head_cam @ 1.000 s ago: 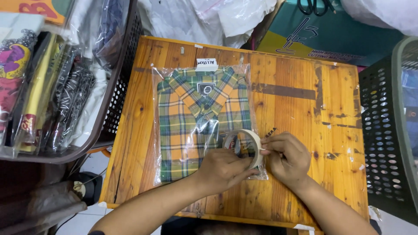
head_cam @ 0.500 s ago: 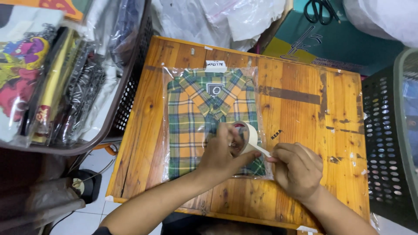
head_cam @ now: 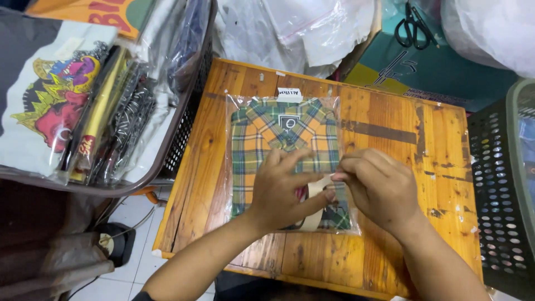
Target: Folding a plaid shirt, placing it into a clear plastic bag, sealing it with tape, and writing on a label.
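Tape roll (head_cam: 313,205) sits over a bagged plaid shirt (head_cam: 278,139) on the wooden desk (head_cam: 423,167), crates either side; left hand (head_cam: 284,189) grips it, right hand (head_cam: 379,187) fingers pinch its end.

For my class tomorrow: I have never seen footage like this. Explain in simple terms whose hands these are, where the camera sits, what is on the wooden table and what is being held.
There is no machine here. A person wears a camera on the head, so you look down at that person's own two bare hands. The left hand grips a roll of tape. The right hand pinches the tape's loose end right beside it. Under both hands, on the wooden table, lies a folded checked shirt sealed in a clear plastic bag. To the left stands a basket full of other bagged clothes. A pair of scissors rests on a box behind the table, and a dark perforated crate stands at the right.
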